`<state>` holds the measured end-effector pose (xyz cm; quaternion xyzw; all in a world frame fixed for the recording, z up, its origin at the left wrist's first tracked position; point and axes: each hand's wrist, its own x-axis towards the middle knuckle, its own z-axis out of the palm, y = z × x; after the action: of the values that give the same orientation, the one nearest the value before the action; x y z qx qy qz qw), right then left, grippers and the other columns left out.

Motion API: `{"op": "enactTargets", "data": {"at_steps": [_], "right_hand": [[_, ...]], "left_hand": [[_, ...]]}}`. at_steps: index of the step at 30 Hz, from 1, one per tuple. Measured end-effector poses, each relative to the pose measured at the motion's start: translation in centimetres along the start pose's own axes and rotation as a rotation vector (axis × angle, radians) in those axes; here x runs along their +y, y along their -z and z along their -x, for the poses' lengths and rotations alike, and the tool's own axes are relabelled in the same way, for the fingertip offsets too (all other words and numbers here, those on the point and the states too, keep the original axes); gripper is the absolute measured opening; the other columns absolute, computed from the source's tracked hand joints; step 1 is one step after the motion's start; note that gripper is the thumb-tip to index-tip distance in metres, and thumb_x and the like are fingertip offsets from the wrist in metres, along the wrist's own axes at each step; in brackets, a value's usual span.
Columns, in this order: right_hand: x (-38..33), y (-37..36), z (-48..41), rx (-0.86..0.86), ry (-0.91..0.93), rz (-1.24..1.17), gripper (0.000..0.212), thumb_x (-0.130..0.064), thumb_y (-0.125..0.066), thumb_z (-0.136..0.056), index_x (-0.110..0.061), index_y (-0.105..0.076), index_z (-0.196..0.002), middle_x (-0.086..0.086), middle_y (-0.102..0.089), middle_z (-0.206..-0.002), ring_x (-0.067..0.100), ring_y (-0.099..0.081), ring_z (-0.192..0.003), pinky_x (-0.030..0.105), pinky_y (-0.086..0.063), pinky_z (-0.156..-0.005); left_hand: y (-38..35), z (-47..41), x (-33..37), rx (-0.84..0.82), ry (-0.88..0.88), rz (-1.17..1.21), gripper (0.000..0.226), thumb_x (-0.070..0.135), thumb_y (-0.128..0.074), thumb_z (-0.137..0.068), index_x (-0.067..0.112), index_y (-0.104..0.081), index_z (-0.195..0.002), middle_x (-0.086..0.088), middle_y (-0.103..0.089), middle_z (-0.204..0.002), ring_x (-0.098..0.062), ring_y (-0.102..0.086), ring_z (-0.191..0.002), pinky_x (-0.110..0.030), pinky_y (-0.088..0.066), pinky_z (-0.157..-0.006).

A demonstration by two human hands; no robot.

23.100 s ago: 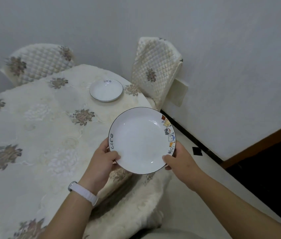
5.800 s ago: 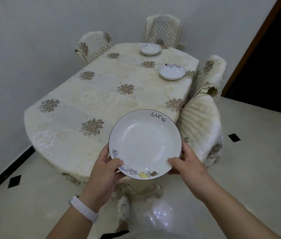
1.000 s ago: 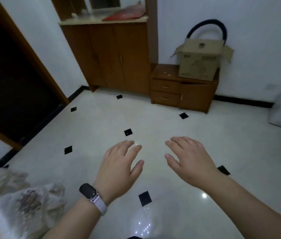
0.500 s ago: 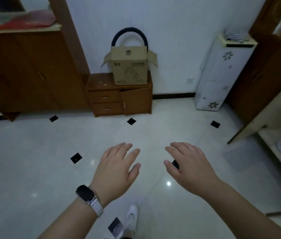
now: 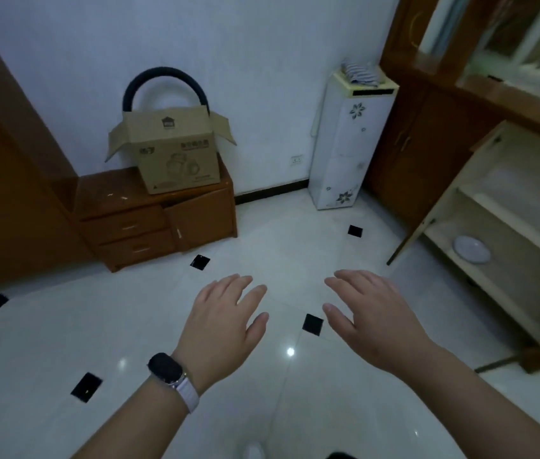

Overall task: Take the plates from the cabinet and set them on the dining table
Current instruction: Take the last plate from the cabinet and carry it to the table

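Here, a person's bare left hand (image 5: 222,323), dark watch (image 5: 166,367) on a white strap at the wrist, and right hand (image 5: 371,323) hover palms-down over the glossy white tiled floor (image 5: 63,326), fingers (image 5: 248,294) loosely spread and holding nothing. Farther right, one round white plate (image 5: 472,249) lies on a lower shelf of the open brown wooden cabinet (image 5: 520,246). Beyond, an open cardboard box (image 5: 176,154) tops a low wooden drawer unit (image 5: 149,223).

Bare forearms, no sleeves; left wrist wears black-faced smartwatch (image 5: 165,367) on white strap (image 5: 188,395).
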<state>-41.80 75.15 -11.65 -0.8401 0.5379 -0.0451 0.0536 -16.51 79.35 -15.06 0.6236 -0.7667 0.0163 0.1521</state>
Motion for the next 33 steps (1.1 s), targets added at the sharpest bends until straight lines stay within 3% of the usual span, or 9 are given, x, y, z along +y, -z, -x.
{"op": "enactTargets", "data": {"at_steps": [10,17,20,24,28,33], "right_hand": [[5.8,2.0,1.1,-0.003,-0.356,0.075,0.054,-0.058,-0.028,-0.096,-0.034,-0.042,-0.142,-0.011,-0.045,-0.146,0.012,-0.037,-0.135,0.036,-0.025,-0.114],[10.6,1.0,0.4,0.037,-0.508,0.046,0.053,-0.057,-0.032,-0.097,-0.032,-0.047,-0.141,-0.010,-0.050,-0.142,0.012,-0.042,-0.133,0.036,-0.030,-0.110],[13.3,0.1,-0.4,0.023,-0.534,0.011,0.058,-0.060,-0.022,-0.095,-0.033,-0.045,-0.141,-0.010,-0.049,-0.143,0.012,-0.042,-0.133,0.035,-0.028,-0.112],[18.6,-0.3,-2.5,0.012,-0.551,-0.025,0.051,-0.056,-0.030,-0.098,-0.034,-0.042,-0.143,-0.012,-0.045,-0.146,0.010,-0.037,-0.136,0.033,-0.023,-0.113],[24.8,0.6,-4.1,0.029,-0.579,-0.046,0.051,-0.055,-0.032,-0.098,-0.031,-0.047,-0.140,-0.009,-0.050,-0.142,0.012,-0.042,-0.133,0.035,-0.028,-0.111],[32.9,2.9,-4.7,0.074,-0.619,-0.073,0.063,-0.058,-0.018,-0.092,-0.028,-0.050,-0.138,-0.006,-0.052,-0.140,0.015,-0.044,-0.131,0.036,-0.030,-0.109]], "left_hand": [[-3.3,-9.6,2.1,-0.041,-0.236,0.173,0.048,0.048,-0.040,-0.093,0.021,-0.062,-0.126,-0.004,-0.064,-0.126,-0.025,-0.058,-0.117,-0.042,-0.043,-0.099],[-5.9,-15.3,5.6,-0.066,-0.359,0.176,0.046,0.046,-0.043,-0.092,0.022,-0.061,-0.127,-0.003,-0.064,-0.125,-0.024,-0.059,-0.116,-0.038,-0.041,-0.099],[-7.3,-18.1,7.2,-0.095,-0.401,0.176,0.045,0.046,-0.044,-0.092,0.022,-0.062,-0.127,-0.003,-0.064,-0.125,-0.024,-0.059,-0.116,-0.039,-0.042,-0.099],[-9.4,-22.8,10.1,-0.120,-0.429,0.160,0.045,0.045,-0.045,-0.091,0.020,-0.064,-0.124,-0.004,-0.064,-0.123,-0.025,-0.060,-0.113,-0.040,-0.045,-0.097],[-11.1,-28.4,14.7,-0.149,-0.471,0.148,0.045,0.045,-0.045,-0.091,0.021,-0.063,-0.124,-0.004,-0.064,-0.123,-0.025,-0.059,-0.114,-0.039,-0.044,-0.097],[-12.7,-35.6,22.2,-0.146,-0.537,0.134,0.045,0.046,-0.044,-0.091,0.022,-0.062,-0.125,-0.004,-0.064,-0.124,-0.025,-0.059,-0.115,-0.040,-0.045,-0.097]]}}
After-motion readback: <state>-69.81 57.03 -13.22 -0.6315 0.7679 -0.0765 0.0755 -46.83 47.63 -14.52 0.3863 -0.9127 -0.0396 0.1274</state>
